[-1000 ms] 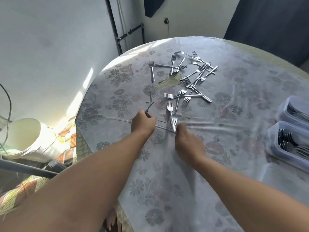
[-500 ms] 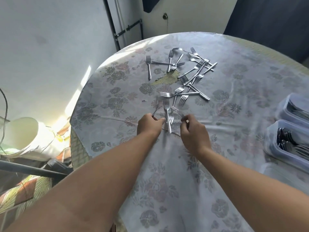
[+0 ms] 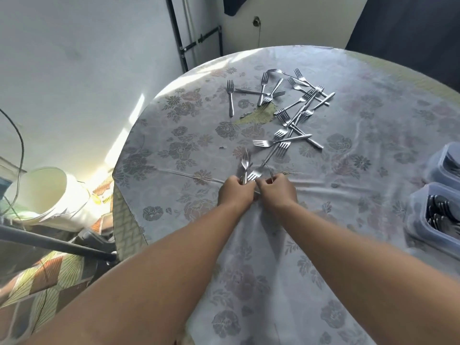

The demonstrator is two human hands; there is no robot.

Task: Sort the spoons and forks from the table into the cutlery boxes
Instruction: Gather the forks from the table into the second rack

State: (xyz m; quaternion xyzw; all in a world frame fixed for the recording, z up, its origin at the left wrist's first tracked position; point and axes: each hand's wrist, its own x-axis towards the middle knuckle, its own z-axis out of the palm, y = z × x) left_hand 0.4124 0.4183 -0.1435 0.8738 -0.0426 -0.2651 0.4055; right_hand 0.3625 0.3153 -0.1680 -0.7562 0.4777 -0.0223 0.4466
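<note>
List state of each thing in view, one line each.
Left hand: grips forks, tines up.
Right hand: curled round a fork beside the left hand.
Held forks: lifted at the tine end, between both hands.
Loose forks: scattered and crossed on the table.
Near box: open, cutlery inside.
Far box: open, contents unclear.
Tablecloth: creased, torn patch near the forks.

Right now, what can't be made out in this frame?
- Head view: handles of the forks the left hand and right hand hold are hidden by curled fingers; their count is unclear.
- Far box: cut off by the right edge.
- Near box: cutlery too dark to tell spoons from forks.
</note>
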